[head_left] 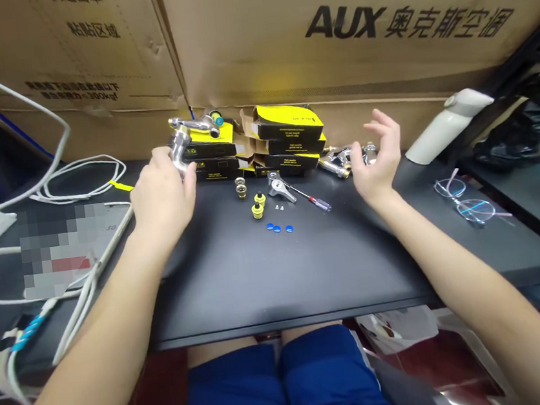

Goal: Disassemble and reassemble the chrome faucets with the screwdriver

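Observation:
My left hand [162, 192] is wrapped round a shiny chrome tap body [179, 153], held up before the stacked boxes. Behind its top is a chrome piece with a teal end [200, 125]; whether the two are joined I cannot tell. My right hand [378, 161] is raised with fingers apart and holds nothing, in front of several chrome and brass fittings [338, 161] that it partly hides. Between the hands lie brass rings [240, 188], two yellow valve cartridges [258, 211], grey metal handles [281, 188], a screwdriver [319, 204], small screws [279, 208] and blue caps [277, 229].
Black-and-yellow boxes [287, 122] are stacked at the back against large cartons [252, 48]. A white bottle [447, 127] and glasses [470, 206] are on the right. White cables [76, 176] and a pixelated flat item [68, 251] lie left.

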`<state>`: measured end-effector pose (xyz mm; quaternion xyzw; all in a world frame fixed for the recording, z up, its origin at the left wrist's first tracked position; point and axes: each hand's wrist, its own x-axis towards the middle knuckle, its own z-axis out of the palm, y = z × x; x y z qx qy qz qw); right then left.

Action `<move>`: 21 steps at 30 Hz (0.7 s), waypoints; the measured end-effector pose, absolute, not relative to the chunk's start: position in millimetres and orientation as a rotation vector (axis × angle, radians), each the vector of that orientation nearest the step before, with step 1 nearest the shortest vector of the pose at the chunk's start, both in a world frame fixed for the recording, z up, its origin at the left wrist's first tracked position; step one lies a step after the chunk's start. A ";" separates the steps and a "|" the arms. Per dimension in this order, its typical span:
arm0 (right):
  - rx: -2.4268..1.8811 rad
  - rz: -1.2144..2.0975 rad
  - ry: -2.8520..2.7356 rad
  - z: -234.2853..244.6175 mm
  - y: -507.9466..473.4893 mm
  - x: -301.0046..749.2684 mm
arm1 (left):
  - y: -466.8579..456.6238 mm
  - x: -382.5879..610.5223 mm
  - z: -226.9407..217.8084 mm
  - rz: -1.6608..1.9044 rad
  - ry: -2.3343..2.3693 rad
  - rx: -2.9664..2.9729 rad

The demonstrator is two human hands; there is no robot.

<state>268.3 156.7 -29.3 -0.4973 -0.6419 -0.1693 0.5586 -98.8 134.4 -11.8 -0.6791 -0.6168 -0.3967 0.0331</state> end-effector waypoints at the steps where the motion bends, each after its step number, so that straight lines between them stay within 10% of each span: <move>1: -1.140 -0.344 -1.511 -28.9 152.7 262.2 | 131.5 -92.9 -9.4 -1.311 -1.840 -2.109; 10: -0.822 1.033 -1.752 -29.2 87.5 187.2 | 102.2 -41.5 -24.6 -1.007 -0.922 -2.780; 16: -0.864 1.243 -1.556 -34.1 85.2 174.5 | 99.2 -38.8 -29.1 -1.014 -0.882 -2.903; 21: -0.889 1.199 -1.259 -32.3 96.7 178.9 | 106.5 -45.5 -23.7 -1.690 -1.342 -2.571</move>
